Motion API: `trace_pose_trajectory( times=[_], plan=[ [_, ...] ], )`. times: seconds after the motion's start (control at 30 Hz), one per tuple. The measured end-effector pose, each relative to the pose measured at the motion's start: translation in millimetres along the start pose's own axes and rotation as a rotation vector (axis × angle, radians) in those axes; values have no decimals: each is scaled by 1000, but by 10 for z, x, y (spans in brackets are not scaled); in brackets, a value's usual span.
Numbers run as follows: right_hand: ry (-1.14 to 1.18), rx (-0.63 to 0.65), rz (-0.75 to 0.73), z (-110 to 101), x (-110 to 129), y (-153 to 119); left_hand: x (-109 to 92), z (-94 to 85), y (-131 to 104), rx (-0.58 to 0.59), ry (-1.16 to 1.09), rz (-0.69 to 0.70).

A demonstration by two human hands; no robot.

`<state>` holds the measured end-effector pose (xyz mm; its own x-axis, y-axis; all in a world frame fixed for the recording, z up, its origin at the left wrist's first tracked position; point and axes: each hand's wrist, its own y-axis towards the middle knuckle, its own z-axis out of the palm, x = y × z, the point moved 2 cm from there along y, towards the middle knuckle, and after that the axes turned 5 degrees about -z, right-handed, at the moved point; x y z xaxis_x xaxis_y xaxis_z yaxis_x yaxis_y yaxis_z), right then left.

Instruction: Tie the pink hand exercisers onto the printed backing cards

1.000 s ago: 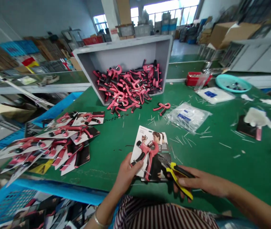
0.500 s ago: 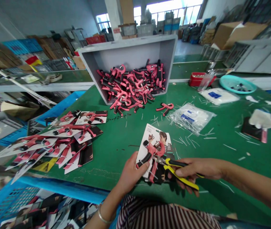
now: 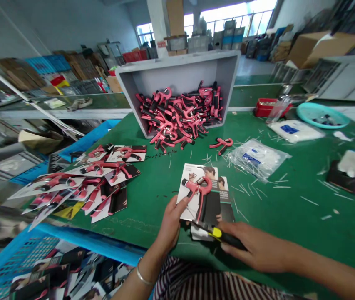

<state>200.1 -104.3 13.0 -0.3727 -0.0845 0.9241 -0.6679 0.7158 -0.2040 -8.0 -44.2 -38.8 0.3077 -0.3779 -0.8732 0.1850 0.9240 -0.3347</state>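
Observation:
My left hand (image 3: 171, 223) grips the left side of a printed cardboard card (image 3: 183, 200), its thumb on the front. A pink and black hand gripper (image 3: 200, 189) with a metal spring lies on that card. My right hand (image 3: 242, 239) is closed around yellow and black pliers (image 3: 217, 233). The jaws of the pliers point left and are by the lower end of the hand gripper, at the card's bottom edge. Whether they bite on anything cannot be made out. Under the held card, more printed cards (image 3: 226, 200) stick out to the right.
A grey crate (image 3: 177, 60) on its side holds many hand grippers. Carded hand grippers (image 3: 93, 175) are piled at left, above a blue basket (image 3: 33, 233). White ties (image 3: 249, 187) are scattered near a plastic bag (image 3: 258, 158). One loose hand gripper (image 3: 221, 144) lies mid-table.
The pliers have moved from the middle of the hand gripper down to the card's lower edge, and their handles are closer together. The card has turned slightly in my left hand.

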Motion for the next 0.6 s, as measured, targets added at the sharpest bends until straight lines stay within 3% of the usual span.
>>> trace_pose_trajectory(
  times=[0.13, 0.23, 0.4, 0.6],
  plan=[
    [799, 137, 17, 352, -74, 36, -62, 98, 5, -14, -251, 38],
    [1170, 137, -39, 638, -160, 142, -53, 157, -4, -13, -314, 50],
    [1360, 119, -97, 759, -208, 298, -5, 195, -77, -19, -325, 34],
    [1368, 43, -97, 788, -366, 368, 0, 200, -146, -26, -315, 16]
  ],
)
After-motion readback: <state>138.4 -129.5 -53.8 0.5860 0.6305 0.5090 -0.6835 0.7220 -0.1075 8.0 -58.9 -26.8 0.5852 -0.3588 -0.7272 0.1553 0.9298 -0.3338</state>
